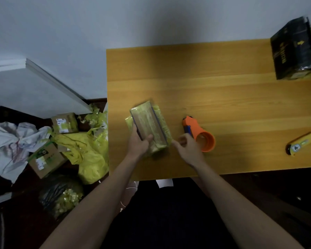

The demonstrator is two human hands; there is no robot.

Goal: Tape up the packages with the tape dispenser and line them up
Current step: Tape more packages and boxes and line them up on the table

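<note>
Right, head view only, so we go through it once. Our left hand (139,142) grips the yellow-wrapped package (150,127) at its near left edge, thumb curled over the top face and the other fingers hidden under or behind it; we judge this pins it steady on the tabletop (232,97) so tape can go across. The package lies at the near left part of the tabletop, long side running away from us, slightly skewed. It already looks wrapped in yellow film, but how much tape is on it we cannot tell.

Our right hand (188,147) sits between the package and the orange tape dispenser (198,134). Its fingers are loosely curled, tips just beside the package's near right corner; whether they pinch a tape end or hold nothing, we cannot tell, blur. The dispenser lies on its side just right of that hand, probably parked within easy reach.

A black package (294,51) stands at the far right corner, likely the start of the line-up. A yellow utility knife (302,143) lies well apart at the right edge. On the floor to the left: cardboard boxes (47,159) and yellow plastic scraps (90,153).
</note>
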